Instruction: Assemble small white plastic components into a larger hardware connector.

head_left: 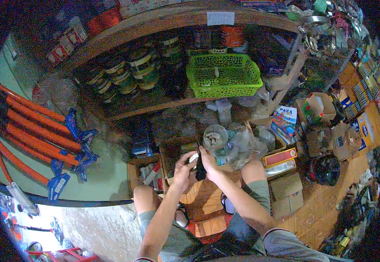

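Both hands meet in front of my knees. Between them is a dark, narrow object, whose kind I cannot make out; it hangs below the fingers. My right hand is closed round its upper part. My left hand is closed on a small white piece and presses close to the dark object. Just beyond the fingertips stands a clear round tub with pale pieces inside. Crumpled clear plastic bags lie to its right.
A green plastic basket sits on the shelf ahead, beside stacked jars. Orange-handled tools with blue heads lie at left. Cardboard boxes and a yellow-red box stand at right. An open carton is near my left knee.
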The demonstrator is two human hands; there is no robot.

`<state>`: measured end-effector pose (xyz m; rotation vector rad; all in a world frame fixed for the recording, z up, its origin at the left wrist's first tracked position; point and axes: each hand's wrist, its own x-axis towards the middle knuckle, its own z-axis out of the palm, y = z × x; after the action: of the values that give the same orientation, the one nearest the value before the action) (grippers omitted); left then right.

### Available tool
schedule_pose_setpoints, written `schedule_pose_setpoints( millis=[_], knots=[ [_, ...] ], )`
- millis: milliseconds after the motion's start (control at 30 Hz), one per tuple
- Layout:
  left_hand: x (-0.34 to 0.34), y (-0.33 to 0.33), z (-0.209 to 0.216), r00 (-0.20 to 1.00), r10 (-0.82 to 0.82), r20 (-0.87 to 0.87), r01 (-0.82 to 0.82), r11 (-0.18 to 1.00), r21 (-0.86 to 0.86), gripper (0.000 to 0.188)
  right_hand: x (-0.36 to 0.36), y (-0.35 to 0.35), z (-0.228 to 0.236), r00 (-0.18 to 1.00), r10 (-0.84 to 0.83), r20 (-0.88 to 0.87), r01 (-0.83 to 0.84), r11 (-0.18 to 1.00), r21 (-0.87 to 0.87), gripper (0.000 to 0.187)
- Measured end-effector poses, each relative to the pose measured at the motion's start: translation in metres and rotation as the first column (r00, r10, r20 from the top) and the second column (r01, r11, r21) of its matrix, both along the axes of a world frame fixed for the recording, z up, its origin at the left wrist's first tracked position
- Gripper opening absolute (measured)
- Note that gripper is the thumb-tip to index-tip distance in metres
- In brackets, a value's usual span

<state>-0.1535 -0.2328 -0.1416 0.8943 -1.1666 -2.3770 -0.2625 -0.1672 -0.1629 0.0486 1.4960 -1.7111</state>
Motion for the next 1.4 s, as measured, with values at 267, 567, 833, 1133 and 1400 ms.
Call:
schedule_pose_setpoints(
  millis=[267,567,833,1133,1400],
  knots=[
    [0.001,-0.012,0.005,0.985,-0.135,0.111,0.174,0.818,-0.548,0.04,-0.01,0.002,0.0,0.782,-0.009,-0.623,0.071,0.995,0.075,0.046],
    [-0.003,-0.012,0.009,0.979,-0.013,0.202,0.086,0.931,-0.354,0.027,-0.004,0.002,-0.003,0.677,0.094,-0.73,0.096,0.972,0.215,0.039],
    [0.003,-0.007,-0.003,0.991,-0.122,0.051,0.127,0.985,-0.113,0.019,-0.012,0.004,0.012,0.604,0.176,-0.777,0.009,0.974,0.228,0.04],
    [0.001,0.006,0.001,0.981,-0.071,0.182,0.101,0.981,-0.163,0.029,-0.014,0.004,0.031,0.531,0.204,-0.823,-0.031,0.975,0.222,0.036],
    [0.0,-0.004,0.001,0.987,0.031,0.159,0.025,0.94,-0.34,0.032,-0.009,-0.002,0.009,0.473,0.192,-0.86,-0.022,0.978,0.206,0.033]
  ],
)
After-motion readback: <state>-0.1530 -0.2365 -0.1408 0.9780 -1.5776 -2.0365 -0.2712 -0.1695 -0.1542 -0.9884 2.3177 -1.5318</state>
